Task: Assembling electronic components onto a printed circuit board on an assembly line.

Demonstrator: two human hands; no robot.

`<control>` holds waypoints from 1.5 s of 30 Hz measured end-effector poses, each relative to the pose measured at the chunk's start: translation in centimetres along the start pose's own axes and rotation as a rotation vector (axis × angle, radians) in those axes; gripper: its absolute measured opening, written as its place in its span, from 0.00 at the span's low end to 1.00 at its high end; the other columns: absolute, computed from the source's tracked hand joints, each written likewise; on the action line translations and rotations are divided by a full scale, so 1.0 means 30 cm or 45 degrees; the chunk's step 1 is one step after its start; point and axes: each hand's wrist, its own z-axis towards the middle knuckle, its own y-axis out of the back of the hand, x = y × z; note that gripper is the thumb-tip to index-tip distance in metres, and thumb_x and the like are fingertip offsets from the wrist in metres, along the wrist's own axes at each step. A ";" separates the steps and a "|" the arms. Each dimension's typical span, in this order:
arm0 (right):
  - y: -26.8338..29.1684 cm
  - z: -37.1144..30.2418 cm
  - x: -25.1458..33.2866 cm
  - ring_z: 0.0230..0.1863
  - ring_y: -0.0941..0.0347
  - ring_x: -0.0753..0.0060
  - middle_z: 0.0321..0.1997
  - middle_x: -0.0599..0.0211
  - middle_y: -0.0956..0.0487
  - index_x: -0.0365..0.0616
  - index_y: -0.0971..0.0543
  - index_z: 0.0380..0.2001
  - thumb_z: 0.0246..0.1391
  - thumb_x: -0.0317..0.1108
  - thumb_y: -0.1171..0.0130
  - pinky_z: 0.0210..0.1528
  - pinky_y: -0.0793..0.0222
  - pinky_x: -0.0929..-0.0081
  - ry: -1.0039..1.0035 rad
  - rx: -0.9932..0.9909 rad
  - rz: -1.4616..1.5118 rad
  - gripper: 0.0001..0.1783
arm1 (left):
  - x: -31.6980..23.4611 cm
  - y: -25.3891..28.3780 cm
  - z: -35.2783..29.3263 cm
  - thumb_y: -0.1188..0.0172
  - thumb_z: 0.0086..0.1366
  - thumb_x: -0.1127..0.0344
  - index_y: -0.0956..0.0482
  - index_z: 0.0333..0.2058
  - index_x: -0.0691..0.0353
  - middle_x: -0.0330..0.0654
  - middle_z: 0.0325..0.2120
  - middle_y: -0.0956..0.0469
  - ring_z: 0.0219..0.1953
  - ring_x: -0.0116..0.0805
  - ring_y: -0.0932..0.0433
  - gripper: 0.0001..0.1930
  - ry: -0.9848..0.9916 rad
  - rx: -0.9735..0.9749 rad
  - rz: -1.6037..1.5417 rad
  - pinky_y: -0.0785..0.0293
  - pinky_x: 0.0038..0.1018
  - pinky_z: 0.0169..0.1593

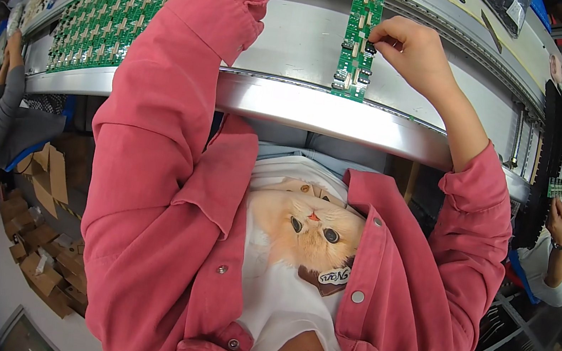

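A narrow green circuit board [362,14] lies across the grey conveyor [293,41] in front of me, with small black parts along its length. My right hand [406,49] rests at the board's right edge, thumb and fingertips pinched on a small black component [370,46] seated on the board. My left arm, in a pink sleeve [193,34], reaches up and over the conveyor. Its hand is cut off by the top edge of the picture.
A wide green panel of circuit boards [102,14] lies further left on the conveyor, behind its metal rail [305,107]. One person in a grey sleeve [6,115] works at the left; another [558,250] holds a small green board at the right. Cardboard pieces [41,249] litter the floor.
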 end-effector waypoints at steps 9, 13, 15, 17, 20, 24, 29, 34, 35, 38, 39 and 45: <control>0.011 0.007 0.000 0.23 0.29 0.69 0.28 0.68 0.22 0.40 0.20 0.27 0.42 0.23 0.43 0.30 0.32 0.75 0.031 -0.020 0.008 0.06 | -0.164 0.159 -0.027 0.43 0.52 0.69 0.21 0.30 0.66 0.47 0.25 0.21 0.26 0.46 0.25 0.08 -0.243 0.045 -0.279 0.28 0.33 0.34; 0.045 0.043 0.001 0.23 0.29 0.69 0.27 0.67 0.21 0.40 0.19 0.27 0.42 0.24 0.43 0.30 0.32 0.75 0.054 -0.093 -0.104 0.06 | -0.208 0.217 -0.073 0.45 0.53 0.71 0.21 0.30 0.66 0.46 0.24 0.21 0.25 0.42 0.26 0.07 -0.184 0.186 -0.423 0.28 0.31 0.33; 0.066 0.083 -0.035 0.23 0.28 0.71 0.26 0.67 0.21 0.41 0.19 0.29 0.42 0.25 0.43 0.30 0.31 0.76 -0.011 -0.200 -0.245 0.08 | -0.249 0.247 -0.111 0.45 0.53 0.71 0.21 0.30 0.66 0.46 0.23 0.22 0.24 0.41 0.26 0.07 -0.176 0.236 -0.457 0.29 0.31 0.33; 0.074 0.159 -0.148 0.26 0.27 0.60 0.27 0.61 0.21 0.40 0.19 0.29 0.40 0.25 0.45 0.33 0.31 0.71 -0.087 -0.229 -0.207 0.10 | -0.295 0.266 -0.149 0.46 0.52 0.72 0.21 0.29 0.66 0.46 0.23 0.22 0.24 0.40 0.26 0.07 -0.161 0.340 -0.535 0.29 0.30 0.33; 0.078 0.267 -0.148 0.23 0.31 0.76 0.27 0.68 0.22 0.41 0.20 0.29 0.47 0.25 0.43 0.27 0.34 0.80 -0.334 -0.071 -0.865 0.05 | -0.235 0.210 -0.183 0.48 0.52 0.73 0.22 0.28 0.67 0.48 0.24 0.21 0.25 0.46 0.25 0.07 -0.252 0.483 -0.368 0.28 0.33 0.33; 0.062 0.319 -0.229 0.29 0.29 0.63 0.30 0.60 0.21 0.40 0.20 0.32 0.44 0.25 0.45 0.33 0.32 0.71 -0.255 -0.322 -0.724 0.09 | -0.433 0.321 -0.291 0.44 0.53 0.75 0.20 0.30 0.65 0.41 0.25 0.21 0.20 0.36 0.28 0.06 -0.237 0.441 -0.342 0.30 0.29 0.28; 0.043 0.369 -0.263 0.36 0.26 0.45 0.34 0.50 0.21 0.40 0.21 0.35 0.41 0.26 0.49 0.40 0.30 0.60 -0.108 -0.645 -0.537 0.15 | -0.421 0.290 -0.377 0.44 0.54 0.75 0.20 0.32 0.64 0.41 0.25 0.21 0.21 0.35 0.29 0.07 -0.304 0.512 -0.343 0.31 0.28 0.27; 0.042 0.388 -0.271 0.35 0.27 0.47 0.32 0.51 0.21 0.40 0.20 0.31 0.41 0.26 0.48 0.40 0.30 0.60 -0.202 -0.568 -0.550 0.12 | -0.447 0.288 -0.412 0.44 0.53 0.74 0.22 0.30 0.64 0.41 0.24 0.22 0.21 0.37 0.28 0.06 -0.346 0.556 -0.335 0.31 0.29 0.28; 0.043 0.388 -0.282 0.34 0.27 0.48 0.31 0.52 0.22 0.40 0.20 0.30 0.40 0.26 0.47 0.39 0.30 0.61 -0.138 -0.599 -0.507 0.11 | -0.455 0.289 -0.416 0.45 0.53 0.74 0.22 0.30 0.64 0.42 0.24 0.22 0.21 0.37 0.28 0.05 -0.314 0.566 -0.312 0.31 0.29 0.28; 0.050 0.382 -0.315 0.31 0.27 0.51 0.28 0.55 0.23 0.40 0.20 0.27 0.39 0.27 0.46 0.38 0.30 0.63 0.053 -0.691 -0.380 0.09 | -0.476 0.287 -0.422 0.45 0.52 0.74 0.24 0.28 0.64 0.42 0.24 0.23 0.22 0.40 0.28 0.04 -0.223 0.596 -0.244 0.30 0.30 0.30; 0.051 0.380 -0.308 0.31 0.27 0.51 0.28 0.55 0.23 0.40 0.20 0.27 0.39 0.27 0.46 0.38 0.30 0.63 0.053 -0.690 -0.379 0.09 | -0.476 0.286 -0.426 0.45 0.52 0.74 0.24 0.28 0.64 0.42 0.24 0.23 0.22 0.40 0.28 0.04 -0.221 0.595 -0.244 0.30 0.30 0.30; 0.069 0.335 -0.273 0.27 0.29 0.58 0.25 0.59 0.24 0.40 0.20 0.23 0.37 0.26 0.44 0.34 0.31 0.69 0.018 -0.731 -0.204 0.06 | -0.482 0.276 -0.442 0.45 0.52 0.74 0.26 0.27 0.64 0.43 0.25 0.23 0.25 0.43 0.27 0.03 -0.287 0.596 -0.186 0.30 0.32 0.33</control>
